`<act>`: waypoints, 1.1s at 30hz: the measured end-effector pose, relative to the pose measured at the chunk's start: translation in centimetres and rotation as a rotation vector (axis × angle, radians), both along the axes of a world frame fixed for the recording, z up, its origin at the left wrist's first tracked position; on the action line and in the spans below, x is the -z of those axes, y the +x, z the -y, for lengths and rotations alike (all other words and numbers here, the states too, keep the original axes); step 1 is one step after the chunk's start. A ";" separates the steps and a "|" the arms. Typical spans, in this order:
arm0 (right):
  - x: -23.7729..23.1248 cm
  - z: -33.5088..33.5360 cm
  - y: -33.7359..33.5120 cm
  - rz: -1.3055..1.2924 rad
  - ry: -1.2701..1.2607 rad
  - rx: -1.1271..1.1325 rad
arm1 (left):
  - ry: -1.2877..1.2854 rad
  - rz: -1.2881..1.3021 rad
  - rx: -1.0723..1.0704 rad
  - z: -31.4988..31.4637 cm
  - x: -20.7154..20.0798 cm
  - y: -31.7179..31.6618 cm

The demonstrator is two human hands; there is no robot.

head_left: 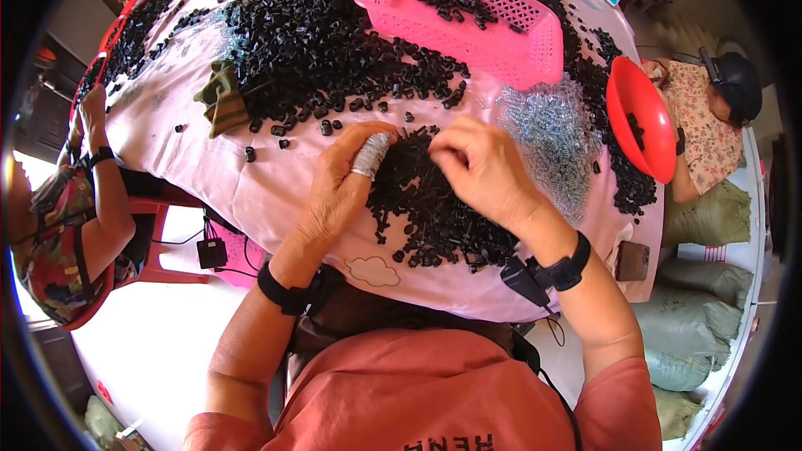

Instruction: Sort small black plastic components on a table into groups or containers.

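My left hand point(338, 179) is closed over the table, with silvery tape point(372, 155) wrapped round one digit. Whatever lies at its fingertips is too small to make out. Facing it, my right hand point(489, 169) has its thumb and fingers pinched together; anything between them is hidden. A heap of small black stemmed plastic parts point(443, 221) spreads between and below both hands. Right of my right hand lies a pile of tiny shiny silvery pieces point(551, 142). Beyond my left hand is a big mass of chunkier black plastic parts point(309, 50).
A pink perforated basket point(501, 64) holding black parts stands at the far side. A red bowl point(660, 138) sits at the right edge, near a phone point(632, 260). Striped cloth point(221, 100) lies left. Other people sit around the pink-covered table point(184, 138); sacks point(689, 326) stand right.
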State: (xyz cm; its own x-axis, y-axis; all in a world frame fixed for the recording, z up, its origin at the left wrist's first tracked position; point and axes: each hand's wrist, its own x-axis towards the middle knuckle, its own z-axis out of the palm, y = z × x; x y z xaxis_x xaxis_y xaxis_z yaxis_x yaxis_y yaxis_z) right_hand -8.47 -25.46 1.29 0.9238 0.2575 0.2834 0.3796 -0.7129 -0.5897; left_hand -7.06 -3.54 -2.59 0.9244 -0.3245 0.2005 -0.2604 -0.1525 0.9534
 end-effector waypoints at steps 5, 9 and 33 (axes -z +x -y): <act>0.7 -1.3 -1.6 0.014 -0.116 -0.122 | -0.078 -0.014 -0.056 0.1 1.0 0.1; 0.9 -2.0 -1.4 0.003 -0.136 -0.110 | -0.058 0.010 -0.053 0.1 1.0 0.1; 0.9 -2.6 -0.6 -0.032 -0.199 -0.183 | -0.074 -0.005 -0.063 0.2 1.2 0.0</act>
